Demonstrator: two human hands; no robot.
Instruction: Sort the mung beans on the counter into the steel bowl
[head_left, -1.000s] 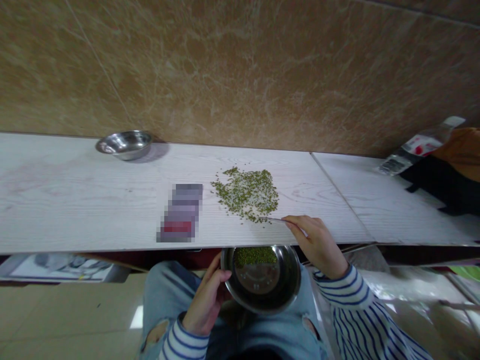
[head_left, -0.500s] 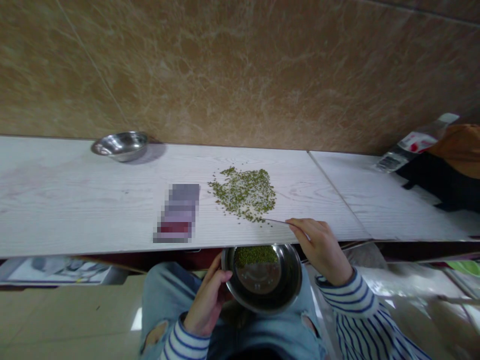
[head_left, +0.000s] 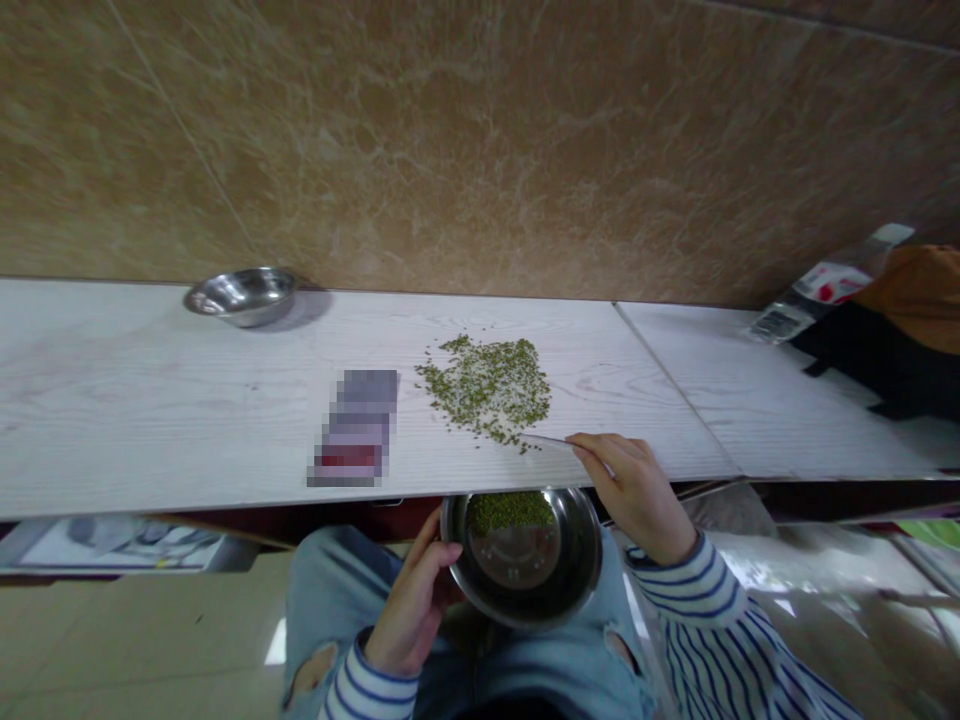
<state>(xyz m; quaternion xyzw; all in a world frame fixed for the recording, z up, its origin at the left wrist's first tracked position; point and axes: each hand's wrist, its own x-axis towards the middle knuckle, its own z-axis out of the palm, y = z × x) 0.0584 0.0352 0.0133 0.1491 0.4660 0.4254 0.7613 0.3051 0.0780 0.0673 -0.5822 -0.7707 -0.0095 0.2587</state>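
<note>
My left hand (head_left: 421, 600) grips the left rim of a steel bowl (head_left: 577, 590), which is tilted below the table's front edge, over my lap. Small green beans that look like mung beans (head_left: 510, 510) lie at the far side inside it. Above the tabletop, my right hand (head_left: 634, 490) pinches a thin metal utensil (head_left: 549, 440); its exact kind is not clear. Its tip points left and is at the near edge of a spread patch of green beans (head_left: 491, 385) on the white table (head_left: 187, 430).
A second steel bowl (head_left: 244, 297) stands at the back left by the marbled wall (head_left: 450, 150). A blurred-out flat object (head_left: 356, 425) lies left of the beans. A plastic bottle (head_left: 825, 285) and a black and brown item (head_left: 885, 340) are at the right.
My right hand and the utensil have shifted slightly left, bringing the tip a little further into the near edge of the beans. My left hand still holds the bowl in place.
</note>
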